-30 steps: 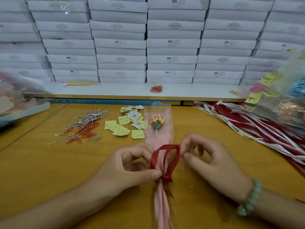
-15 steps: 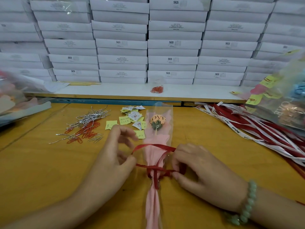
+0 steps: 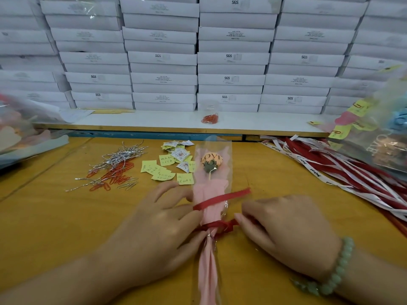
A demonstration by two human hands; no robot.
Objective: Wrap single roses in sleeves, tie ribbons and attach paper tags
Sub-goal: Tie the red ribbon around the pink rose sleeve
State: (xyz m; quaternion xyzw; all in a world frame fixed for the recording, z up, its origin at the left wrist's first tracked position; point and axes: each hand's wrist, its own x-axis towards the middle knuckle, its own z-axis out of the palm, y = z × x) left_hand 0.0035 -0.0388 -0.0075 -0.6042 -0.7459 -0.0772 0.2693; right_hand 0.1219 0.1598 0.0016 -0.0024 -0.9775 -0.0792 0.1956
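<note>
A single rose with "LOVE YOU" printed on its head lies in a pink and clear sleeve on the yellow table. A red ribbon is knotted around the sleeve's narrow part, and one end runs slanting across the sleeve. My left hand pinches the ribbon at the left of the knot. My right hand, with a green bead bracelet at the wrist, pinches the ribbon at the right of the knot. Yellow and white paper tags lie just beyond my left hand.
Silver twist ties and red paper clips lie at the left. Red and white ribbons are heaped at the right under a bag of finished roses. White boxes are stacked along the back shelf, where a small cup of red clips stands.
The raised ribbon loop has been pulled down flat into a knot on the sleeve. Both hands have dropped to the table and moved apart, drawing the ribbon ends sideways.
</note>
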